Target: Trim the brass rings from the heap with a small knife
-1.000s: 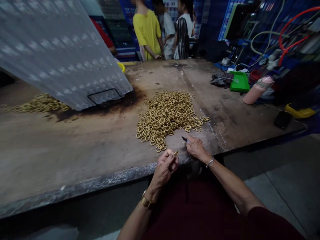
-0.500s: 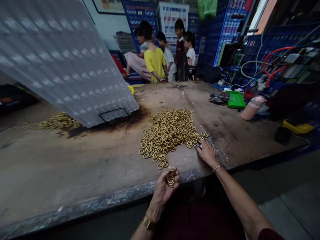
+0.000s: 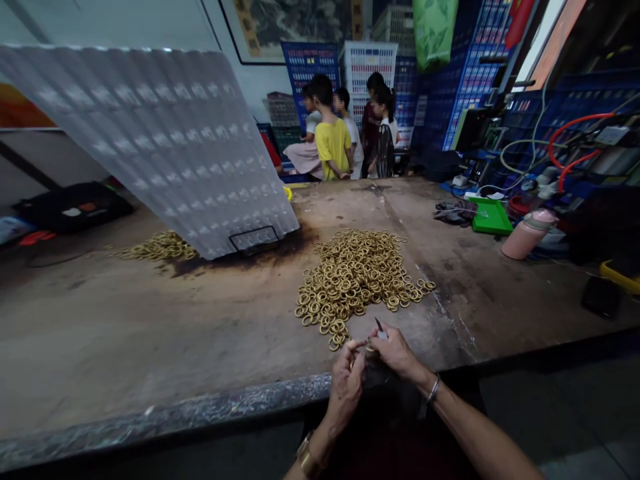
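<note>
A heap of brass-coloured rings (image 3: 357, 273) lies on the worktable (image 3: 200, 347) in front of me. My left hand (image 3: 346, 383) is curled closed near the table's front edge, with rings mostly hidden inside its fingers. Close beside it, my right hand (image 3: 399, 352) grips a small knife (image 3: 381, 329), its dark pointed blade angled up and away from me. One ring (image 3: 370, 347) shows between the two hands, by the right fingertips. Whether both hands touch that ring I cannot tell.
A ribbed translucent panel (image 3: 190, 147) leans over the table at left, a second ring pile (image 3: 155, 247) behind it. At right are a pink bottle (image 3: 527, 235), a green tray (image 3: 490, 215) and a black phone-like object (image 3: 600, 297). Several people stand beyond the table.
My right hand has drawn back from the heap's right edge to my left hand, knife still held. The left fingers have turned over and now cover the rings. The view has shifted.
</note>
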Tool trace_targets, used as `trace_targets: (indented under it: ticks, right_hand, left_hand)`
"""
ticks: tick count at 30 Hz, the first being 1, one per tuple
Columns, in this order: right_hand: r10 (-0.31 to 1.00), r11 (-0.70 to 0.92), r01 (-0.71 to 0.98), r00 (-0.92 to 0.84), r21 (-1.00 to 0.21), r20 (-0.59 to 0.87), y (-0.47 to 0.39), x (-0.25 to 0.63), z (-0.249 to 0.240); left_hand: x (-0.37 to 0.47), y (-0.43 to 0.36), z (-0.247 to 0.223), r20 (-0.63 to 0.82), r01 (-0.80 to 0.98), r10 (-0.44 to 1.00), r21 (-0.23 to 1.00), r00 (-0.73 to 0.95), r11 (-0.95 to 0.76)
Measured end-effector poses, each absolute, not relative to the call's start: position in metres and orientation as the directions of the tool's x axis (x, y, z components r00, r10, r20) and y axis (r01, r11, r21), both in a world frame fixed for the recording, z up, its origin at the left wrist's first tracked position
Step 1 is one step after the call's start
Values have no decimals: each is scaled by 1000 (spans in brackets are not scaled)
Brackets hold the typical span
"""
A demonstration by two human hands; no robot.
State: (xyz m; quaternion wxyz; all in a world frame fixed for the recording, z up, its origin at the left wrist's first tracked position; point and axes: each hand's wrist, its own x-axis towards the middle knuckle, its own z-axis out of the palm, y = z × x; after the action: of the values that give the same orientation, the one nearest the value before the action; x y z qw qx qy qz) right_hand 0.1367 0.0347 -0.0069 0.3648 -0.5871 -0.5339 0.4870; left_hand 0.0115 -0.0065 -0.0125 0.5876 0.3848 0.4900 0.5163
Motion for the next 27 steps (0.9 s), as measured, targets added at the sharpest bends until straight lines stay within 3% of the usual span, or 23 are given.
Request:
trace_targets:
  ticks: [4,7,11,17,22,27]
  right_hand:
    - [896,-427,-30,-148,-904,-418,27,128,-3]
    - [848,-514,-122,-218,-849,-482,23,128,-1]
    - [893,-431,-57,-167,-900,-417,23,129,-2]
    - [990,-96,284,-74,-954,-121,30,131,-9]
    - [979,-143,307,-92,-941,-179,31,131,-12]
    - [958,-256,151,-94,-955,-272,27,134,-13]
  left_hand:
    - [14,-5,-12,-38,-188,999,981,-7,36]
    - [14,-3,-13,-43,-192,999,980,17,46]
    - [13,0,-13,-81,-203,995,975,56,91]
    - [8,4,-12,-96,-126,995,988,-22,92]
    - [4,2,-12,-222,-124,971,965,93,232]
    - [4,-3,-13,-270,-178,941,935,206,307]
